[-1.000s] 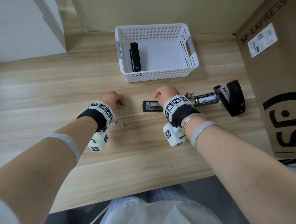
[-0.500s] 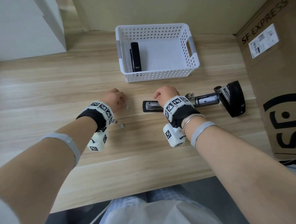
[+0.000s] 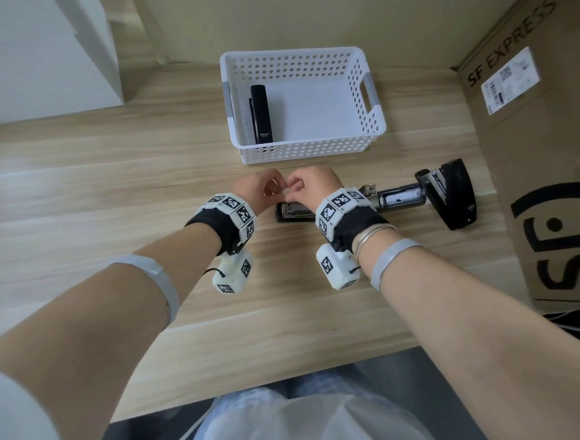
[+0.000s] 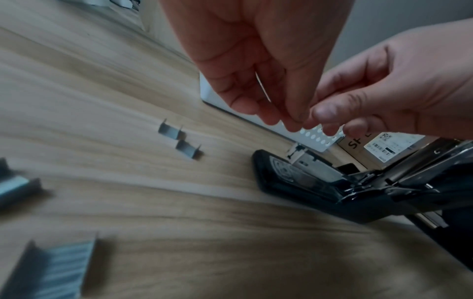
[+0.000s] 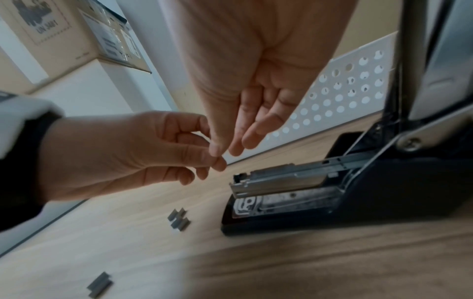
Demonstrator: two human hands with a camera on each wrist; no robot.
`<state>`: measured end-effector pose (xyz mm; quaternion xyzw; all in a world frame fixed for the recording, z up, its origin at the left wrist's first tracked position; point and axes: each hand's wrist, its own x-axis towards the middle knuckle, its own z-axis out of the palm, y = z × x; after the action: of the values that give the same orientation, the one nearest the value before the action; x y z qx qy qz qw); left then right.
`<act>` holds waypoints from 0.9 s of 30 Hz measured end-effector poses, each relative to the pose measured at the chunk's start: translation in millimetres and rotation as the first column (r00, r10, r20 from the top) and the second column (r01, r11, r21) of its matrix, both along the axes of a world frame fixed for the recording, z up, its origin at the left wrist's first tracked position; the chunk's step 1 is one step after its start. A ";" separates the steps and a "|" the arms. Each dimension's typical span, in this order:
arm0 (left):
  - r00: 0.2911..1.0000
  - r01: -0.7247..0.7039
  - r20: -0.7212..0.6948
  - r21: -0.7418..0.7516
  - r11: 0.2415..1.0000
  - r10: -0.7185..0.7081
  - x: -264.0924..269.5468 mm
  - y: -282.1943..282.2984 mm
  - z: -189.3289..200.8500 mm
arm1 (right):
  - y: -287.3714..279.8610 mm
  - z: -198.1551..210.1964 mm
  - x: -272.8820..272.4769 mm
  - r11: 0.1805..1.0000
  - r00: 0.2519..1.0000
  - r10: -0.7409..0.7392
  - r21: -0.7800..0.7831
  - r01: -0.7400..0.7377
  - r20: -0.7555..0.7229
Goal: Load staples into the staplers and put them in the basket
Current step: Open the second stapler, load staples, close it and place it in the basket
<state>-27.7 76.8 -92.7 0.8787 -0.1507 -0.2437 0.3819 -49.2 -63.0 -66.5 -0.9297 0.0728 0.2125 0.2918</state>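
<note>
My left hand (image 3: 278,191) and right hand (image 3: 291,188) meet fingertip to fingertip above the table, just before the white basket (image 3: 307,150). Both pinch a small piece of staples, seen only as a thin pale sliver (image 4: 263,89) between the left hand's fingers (image 4: 289,119). The right hand's thumb (image 5: 217,149) touches the left hand's (image 5: 215,163) forefinger. A black stapler (image 3: 397,198) lies hinged wide open on the table, its metal magazine (image 5: 276,176) bare. A shut black stapler (image 3: 261,115) lies in the basket's left side.
Loose staple pieces (image 4: 179,139) and longer strips (image 4: 51,269) lie on the wood left of the open stapler, under my left wrist. A tall cardboard box (image 3: 545,167) stands at the right. A white cabinet (image 3: 30,56) is at the back left.
My left hand lifted from the loose staples and moved right. My right hand came up off the open stapler and moved left. Their fingertips now meet.
</note>
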 end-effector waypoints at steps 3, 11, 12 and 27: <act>1.000 -0.017 -0.014 -0.013 1.000 0.017 1.6 -2.1 -1.0 | -1.9 0.1 -0.8 1.000 1.000 0.007 0.024 -0.007 0.008; 0.998 0.052 0.033 -0.011 0.999 -0.052 -1.5 -6.3 4.2 | -3.9 -2.4 -1.0 0.999 1.000 0.026 -0.029 -0.026 0.003; 0.996 0.069 0.049 -0.002 0.998 -0.069 -2.2 -6.5 4.6 | -4.2 -2.6 -0.8 0.999 1.000 0.027 -0.041 -0.027 0.002; 0.998 0.061 -0.008 0.124 0.990 -0.061 -11.9 -6.4 0.0 | 2.3 8.7 -11.0 0.982 0.996 0.078 -0.167 -0.082 -0.032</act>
<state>-39.7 70.4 -92.7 0.8953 -0.1612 -0.2660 0.3190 -60.2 -60.7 -57.8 -0.9505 0.0566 0.2288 0.2023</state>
